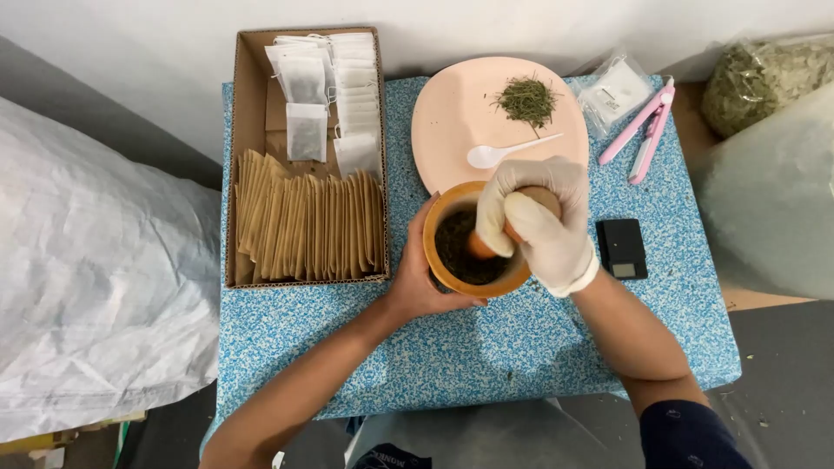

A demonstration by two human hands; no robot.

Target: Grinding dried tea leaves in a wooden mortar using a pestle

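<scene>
Your right hand (537, 224), in a pale glove, is wrapped tight around the top of a wooden pestle (483, 244), whose rounded end sits down inside the wooden mortar (445, 276) among dark crushed herb. Your bare left hand (419, 274) cups the mortar's left wall, fingers curled under its near rim, thumb up along the side — closed on it, holding it steady on the blue speckled table (521, 347). Take the mortar as your landmark: it stands near the middle of the table. Just behind it lies a round pink plate (443, 122), its near edge touching or almost touching the mortar's rim; on the plate rest a small heap of dried green herb (526, 100) and a white plastic spoon (504, 153), bowl to the left. To the left of the mortar sits an open cardboard box (248, 165) with a row of tan paper envelopes (308, 230) standing on edge at its near end and white tea-bag sachets (343, 87) stacked at its far end. Just right of the mortar, beyond your gloved wrist, lies a small black pocket scale (622, 247). Behind and to the right lie a pink hand sealer (647, 130) and a clear packet (612, 91) — farther right, off the table, a clear bag of dried leaves (764, 78).
</scene>
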